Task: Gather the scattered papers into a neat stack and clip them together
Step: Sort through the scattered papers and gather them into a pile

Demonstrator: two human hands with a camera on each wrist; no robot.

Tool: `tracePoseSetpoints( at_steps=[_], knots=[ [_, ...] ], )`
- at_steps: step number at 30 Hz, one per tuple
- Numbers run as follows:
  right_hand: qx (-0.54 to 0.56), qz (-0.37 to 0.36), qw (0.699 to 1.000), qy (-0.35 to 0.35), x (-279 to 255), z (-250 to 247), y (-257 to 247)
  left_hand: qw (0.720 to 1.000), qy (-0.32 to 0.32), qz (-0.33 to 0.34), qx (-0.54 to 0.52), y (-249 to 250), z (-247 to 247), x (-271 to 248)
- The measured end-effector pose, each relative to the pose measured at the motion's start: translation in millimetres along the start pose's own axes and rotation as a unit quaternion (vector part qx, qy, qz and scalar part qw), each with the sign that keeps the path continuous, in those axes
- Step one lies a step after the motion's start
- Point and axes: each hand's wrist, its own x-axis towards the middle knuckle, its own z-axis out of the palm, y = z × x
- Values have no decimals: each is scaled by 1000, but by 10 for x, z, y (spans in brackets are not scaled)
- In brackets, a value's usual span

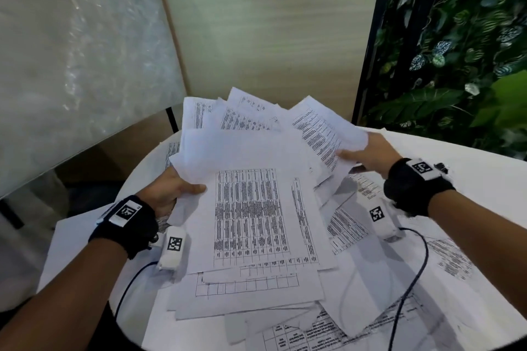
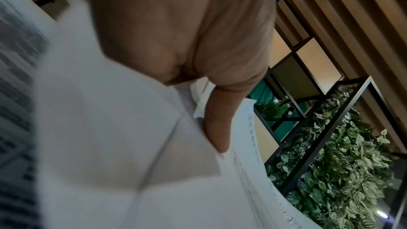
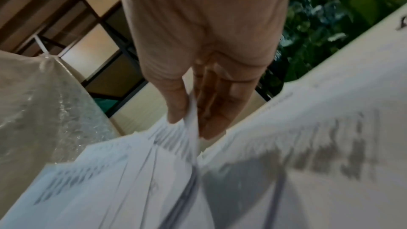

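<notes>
A loose, fanned bundle of printed white papers (image 1: 251,208) is lifted over the round white table (image 1: 470,179). My left hand (image 1: 174,188) grips the bundle's left edge, thumb on top. My right hand (image 1: 368,154) pinches the right edge of the upper sheets. In the left wrist view one finger (image 2: 218,128) presses along the papers (image 2: 123,145). The right wrist view shows thumb and fingers (image 3: 176,104) pinching several sheets (image 3: 136,171). More papers (image 1: 308,330) lie scattered on the table under and around the bundle. No clip is in sight.
A black cable (image 1: 410,293) trails across the table from my right wrist; another cable (image 1: 128,288) hangs from the left. A bubble-wrapped panel (image 1: 71,65) leans at left, a pale board (image 1: 271,23) behind, and a plant wall (image 1: 456,51) at right.
</notes>
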Motion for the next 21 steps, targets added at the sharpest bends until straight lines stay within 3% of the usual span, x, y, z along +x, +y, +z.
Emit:
tracePoseSetpoints(
  at_steps=[9, 12, 14, 21],
  knots=[
    [235, 74, 969, 23, -295, 451, 130, 1000, 5, 13, 6, 17, 92, 10],
    [102, -5, 986, 132, -233, 469, -20, 1000, -15, -7, 14, 19, 79, 3],
    [-10, -58, 975, 213, -199, 319, -235, 999, -26, -22, 26, 20, 49, -6],
    [-56, -152, 910, 381, -170, -471, -961, 995, 37, -74, 47, 14, -50, -9]
  ],
)
